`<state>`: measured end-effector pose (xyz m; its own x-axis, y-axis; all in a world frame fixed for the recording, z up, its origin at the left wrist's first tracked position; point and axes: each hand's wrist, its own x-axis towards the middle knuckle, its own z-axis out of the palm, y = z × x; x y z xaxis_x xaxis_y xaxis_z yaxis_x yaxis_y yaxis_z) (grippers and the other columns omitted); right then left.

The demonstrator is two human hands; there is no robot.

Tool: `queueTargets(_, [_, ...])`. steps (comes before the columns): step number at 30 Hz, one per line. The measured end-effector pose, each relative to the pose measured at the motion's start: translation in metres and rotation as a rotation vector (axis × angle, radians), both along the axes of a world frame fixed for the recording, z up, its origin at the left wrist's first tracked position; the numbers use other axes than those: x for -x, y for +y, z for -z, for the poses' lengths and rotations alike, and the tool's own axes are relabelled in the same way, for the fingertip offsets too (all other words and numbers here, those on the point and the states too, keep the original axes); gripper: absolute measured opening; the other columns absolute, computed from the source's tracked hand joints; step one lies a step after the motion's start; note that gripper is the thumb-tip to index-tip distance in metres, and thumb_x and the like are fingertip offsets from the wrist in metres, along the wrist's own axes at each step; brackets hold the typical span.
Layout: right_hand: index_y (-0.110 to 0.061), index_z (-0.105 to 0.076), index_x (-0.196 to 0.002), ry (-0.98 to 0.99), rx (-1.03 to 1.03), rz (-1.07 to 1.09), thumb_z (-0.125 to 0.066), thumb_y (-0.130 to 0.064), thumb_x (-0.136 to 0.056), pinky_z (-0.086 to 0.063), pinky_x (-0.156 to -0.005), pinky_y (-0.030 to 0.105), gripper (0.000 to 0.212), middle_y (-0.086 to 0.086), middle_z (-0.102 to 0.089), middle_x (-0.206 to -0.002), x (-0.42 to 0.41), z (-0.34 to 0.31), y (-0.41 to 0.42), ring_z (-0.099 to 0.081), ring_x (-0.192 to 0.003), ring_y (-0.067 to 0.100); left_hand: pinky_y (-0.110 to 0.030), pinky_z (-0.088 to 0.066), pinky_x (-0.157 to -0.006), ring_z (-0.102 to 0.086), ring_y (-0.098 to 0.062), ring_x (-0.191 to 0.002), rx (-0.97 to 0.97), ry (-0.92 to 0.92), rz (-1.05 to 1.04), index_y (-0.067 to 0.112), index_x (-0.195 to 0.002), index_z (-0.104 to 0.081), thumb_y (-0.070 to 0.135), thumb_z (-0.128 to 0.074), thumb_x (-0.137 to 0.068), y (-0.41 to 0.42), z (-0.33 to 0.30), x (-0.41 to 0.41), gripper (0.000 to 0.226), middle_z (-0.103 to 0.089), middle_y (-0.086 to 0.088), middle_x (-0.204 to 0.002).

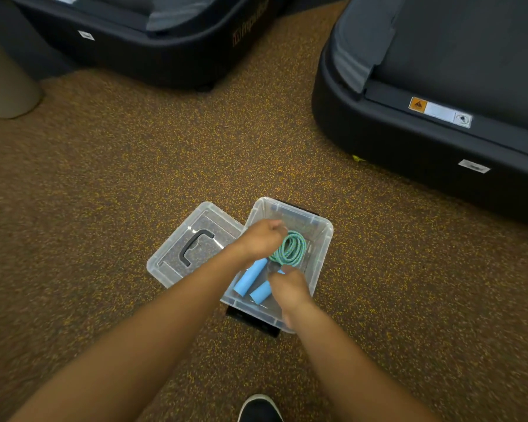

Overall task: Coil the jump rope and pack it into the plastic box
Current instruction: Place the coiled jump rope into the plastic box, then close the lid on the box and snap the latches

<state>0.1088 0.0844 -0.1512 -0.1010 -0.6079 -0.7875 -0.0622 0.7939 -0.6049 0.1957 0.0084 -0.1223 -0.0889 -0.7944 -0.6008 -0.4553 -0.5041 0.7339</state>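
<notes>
Clear plastic box (320,226) on the speckled brown floor (134,153), just below the centre of the view, sitting on something dark that shows at its near and far edges. Inside it, a teal jump rope (290,249) wound into a tight coil, lying toward the box's 1 o'clock corner, with two light blue handles (250,277) side by side toward 7 o'clock. Left hand (261,237) reaching in from 8 o'clock, its fingers curled at the coil's 10 o'clock edge; whether gripping the rope or only touching it, cannot tell. Right hand (288,289) coming in from 5 o'clock, fingers bent down over the spot where the rope meets the handles, apparently pinching there, though blurred and not certain. Clear lid (177,254) with a dark grey carry handle lying flat on the floor at the box's 9 o'clock, its corner tucked against the box. Two large black machine bases (409,147) at 11 and 2 o'clock, well apart from the box. Toe of a black shoe (259,409) at 6 o'clock.
</notes>
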Motion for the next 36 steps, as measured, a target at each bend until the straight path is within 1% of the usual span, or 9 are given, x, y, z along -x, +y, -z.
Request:
queueTargets(2, [-0.019, -0.066, -0.105, -0.006, 0.023, -0.041, -0.057, -0.027, -0.085, -0.058, -0.095, 0.054, 0.023, 0.011, -0.071, -0.114, 0.004, -0.012, 0.000, -0.069, -0.105, 0.032, -0.029, -0.039, -0.077, -0.046, -0.016, -0.104, 0.021, 0.039, -0.026, 0.031, -0.085, -0.058, 0.023, -0.048, -0.106, 0.006, -0.021, -0.004, 0.025, -0.051, -0.003, -0.109])
queueTargets(6, [-0.022, -0.066, -0.119, 0.017, 0.140, -0.138, -0.058, -0.015, -0.092, -0.055, -0.090, 0.040, 0.028, 0.005, -0.071, -0.113, 0.013, -0.044, -0.005, -0.068, -0.099, 0.022, -0.032, -0.045, -0.103, -0.055, -0.011, -0.120, 0.101, 0.125, -0.137, 0.018, -0.140, -0.059, 0.020, -0.052, -0.105, 0.030, -0.056, -0.020, 0.036, -0.061, 0.004, -0.134])
queueTargets(10, [-0.027, -0.069, -0.106, -0.004, 0.290, -0.259, -0.056, -0.016, -0.098, -0.051, -0.072, 0.030, 0.018, 0.003, -0.076, -0.107, 0.029, -0.091, -0.007, -0.072, -0.084, 0.017, -0.032, -0.052, -0.094, -0.066, -0.014, -0.115, 0.094, 0.257, -0.387, 0.024, -0.124, -0.066, 0.027, -0.053, -0.105, 0.072, -0.084, -0.046, 0.023, -0.069, 0.001, -0.129])
queueTargets(13, [-0.028, -0.070, -0.099, 0.026, 0.392, -0.344, -0.052, -0.018, -0.102, -0.056, -0.083, 0.035, 0.021, -0.001, -0.077, -0.106, 0.040, -0.125, -0.011, -0.072, -0.084, 0.014, -0.040, -0.054, -0.101, -0.067, -0.018, -0.117, 0.080, 0.333, -0.594, 0.022, -0.123, -0.066, 0.031, -0.050, -0.106, 0.108, -0.094, -0.071, 0.024, -0.068, -0.001, -0.129])
queueTargets(21, [-0.023, -0.071, -0.115, 0.130, 0.573, -0.664, -0.058, -0.023, -0.102, -0.058, -0.099, 0.044, 0.019, -0.002, -0.076, -0.107, 0.013, -0.166, -0.040, -0.075, -0.098, 0.016, -0.049, -0.050, -0.106, -0.066, -0.021, -0.116, 0.174, 0.255, -0.988, 0.020, -0.122, -0.065, 0.022, -0.055, -0.105, 0.173, -0.078, -0.115, 0.020, -0.070, -0.004, -0.125])
queueTargets(24, [-0.024, -0.069, -0.126, 0.197, 0.624, -0.812, -0.059, -0.028, -0.101, -0.058, -0.092, 0.037, 0.027, -0.004, -0.074, -0.112, -0.006, -0.170, -0.052, -0.071, -0.102, 0.013, -0.040, -0.053, -0.095, -0.066, -0.015, -0.110, 0.149, 0.170, -0.981, 0.021, -0.126, -0.062, 0.024, -0.056, -0.104, 0.181, -0.066, -0.121, 0.023, -0.069, 0.000, -0.122])
queueTargets(27, [-0.022, -0.063, -0.135, 0.278, 0.658, -1.012, -0.055, -0.029, -0.103, -0.049, -0.076, 0.021, 0.034, -0.003, -0.070, -0.124, -0.024, -0.170, -0.061, -0.064, -0.094, 0.004, -0.049, -0.050, -0.104, -0.061, -0.022, -0.119, 0.061, 0.034, -0.902, 0.021, -0.136, -0.058, 0.028, -0.059, -0.102, 0.185, -0.052, -0.126, 0.035, -0.064, -0.003, -0.134])
queueTargets(31, [-0.021, -0.055, -0.145, 0.385, 0.655, -1.193, -0.053, -0.028, -0.103, -0.051, -0.096, 0.032, 0.042, 0.003, -0.065, -0.140, -0.046, -0.155, -0.075, -0.063, -0.121, 0.019, -0.049, -0.046, -0.108, -0.056, -0.027, -0.128, -0.039, -0.052, -0.813, 0.023, -0.145, -0.049, 0.037, -0.062, -0.100, 0.184, -0.033, -0.130, 0.049, -0.055, -0.007, -0.148])
queueTargets(36, [-0.016, -0.051, -0.148, 0.554, 0.621, -1.409, -0.055, -0.027, -0.101, -0.048, -0.104, 0.036, 0.049, 0.013, -0.063, -0.143, -0.068, -0.117, -0.093, -0.062, -0.125, 0.032, -0.039, -0.044, -0.100, -0.055, -0.030, -0.132, -0.082, -0.163, -0.741, 0.023, -0.151, -0.045, 0.036, -0.059, -0.100, 0.173, -0.013, -0.135, 0.055, -0.052, -0.009, -0.153])
